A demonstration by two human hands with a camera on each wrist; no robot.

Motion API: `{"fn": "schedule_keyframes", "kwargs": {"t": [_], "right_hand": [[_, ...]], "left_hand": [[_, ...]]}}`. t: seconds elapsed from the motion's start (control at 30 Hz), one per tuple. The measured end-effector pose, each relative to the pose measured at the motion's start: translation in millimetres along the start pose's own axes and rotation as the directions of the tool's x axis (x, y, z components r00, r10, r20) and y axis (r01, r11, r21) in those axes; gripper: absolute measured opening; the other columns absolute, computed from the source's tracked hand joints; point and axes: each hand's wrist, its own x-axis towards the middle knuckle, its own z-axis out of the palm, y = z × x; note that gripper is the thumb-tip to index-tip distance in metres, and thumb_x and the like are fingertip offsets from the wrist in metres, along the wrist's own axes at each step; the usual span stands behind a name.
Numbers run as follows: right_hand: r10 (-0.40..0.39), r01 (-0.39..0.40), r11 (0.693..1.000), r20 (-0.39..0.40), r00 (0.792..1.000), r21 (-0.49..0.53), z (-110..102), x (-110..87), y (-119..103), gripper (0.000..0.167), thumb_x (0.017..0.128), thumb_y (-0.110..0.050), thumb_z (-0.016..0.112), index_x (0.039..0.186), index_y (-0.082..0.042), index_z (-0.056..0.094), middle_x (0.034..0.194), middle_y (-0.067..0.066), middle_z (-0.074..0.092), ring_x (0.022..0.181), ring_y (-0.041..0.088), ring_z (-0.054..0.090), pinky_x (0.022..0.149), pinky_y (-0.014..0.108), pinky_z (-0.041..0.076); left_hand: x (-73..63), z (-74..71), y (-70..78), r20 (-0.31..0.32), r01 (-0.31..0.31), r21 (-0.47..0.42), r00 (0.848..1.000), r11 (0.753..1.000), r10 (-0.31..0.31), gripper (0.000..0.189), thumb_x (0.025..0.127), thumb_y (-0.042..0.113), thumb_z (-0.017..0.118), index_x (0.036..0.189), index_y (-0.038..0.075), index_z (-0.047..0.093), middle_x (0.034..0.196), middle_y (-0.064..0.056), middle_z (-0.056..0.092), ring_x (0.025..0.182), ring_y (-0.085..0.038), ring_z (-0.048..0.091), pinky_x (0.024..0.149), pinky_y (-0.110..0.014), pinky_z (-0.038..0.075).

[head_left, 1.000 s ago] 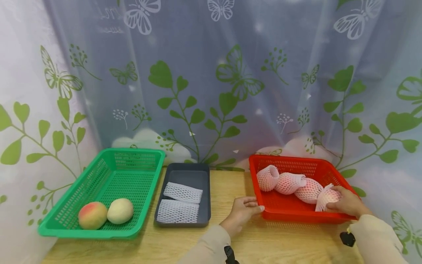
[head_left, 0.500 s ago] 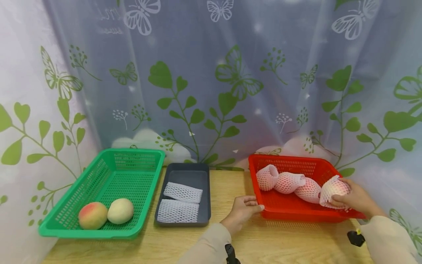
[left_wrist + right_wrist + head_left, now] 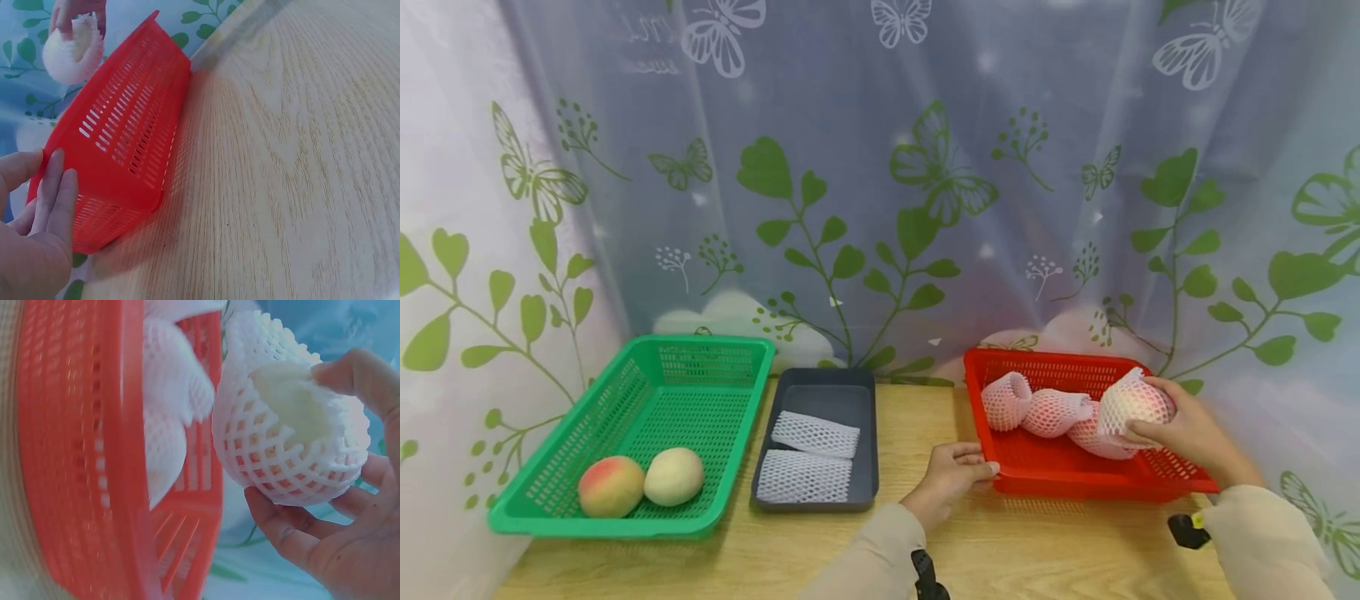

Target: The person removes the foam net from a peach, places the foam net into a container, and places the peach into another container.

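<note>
In my right hand (image 3: 1187, 429) is a peach in a white foam net (image 3: 1133, 410), raised over the right part of the red basket (image 3: 1060, 483). The right wrist view shows thumb and fingers around this netted peach (image 3: 294, 437), its pale skin bare at one opening of the net. My left hand (image 3: 951, 482) grips the basket's rim at the near left corner, thumb on one side and fingers against the outer wall in the left wrist view. Inside the basket lie other netted peaches (image 3: 1051, 412) in a row; the rightmost is partly hidden behind the held one.
A dark grey tray (image 3: 823, 382) at the middle holds two flat white foam nets (image 3: 805, 477). To its left stands a green basket (image 3: 752, 417) with two bare peaches (image 3: 612, 487) at its near end. A patterned curtain (image 3: 865, 208) hangs behind the wooden table (image 3: 917, 417).
My right hand has lifted the rightmost netted peach, moving first right, then up and back left over the basket. The left hand stays on the rim.
</note>
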Motion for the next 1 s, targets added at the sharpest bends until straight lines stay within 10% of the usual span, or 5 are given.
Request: {"fn": "schedule_keyframes", "kwargs": {"t": [1.0], "right_hand": [[-0.198,0.175,0.912,0.024,0.98,0.372,80.1,2.9,-92.2,0.074,0.082,-0.011,0.074,0.144,-0.009,0.035,0.131,0.025,0.045,0.104,0.037,0.056,0.072,0.028,0.056]], "left_hand": [[-6.7,-27.9,27.7,0.115,-0.062,0.182,0.992,0.981,0.041,0.057,0.087,0.032,0.071,0.133,0.002,0.054,0.122,-0.006,0.063,0.111,-0.02,0.06,0.099,-0.043,0.048]]}}
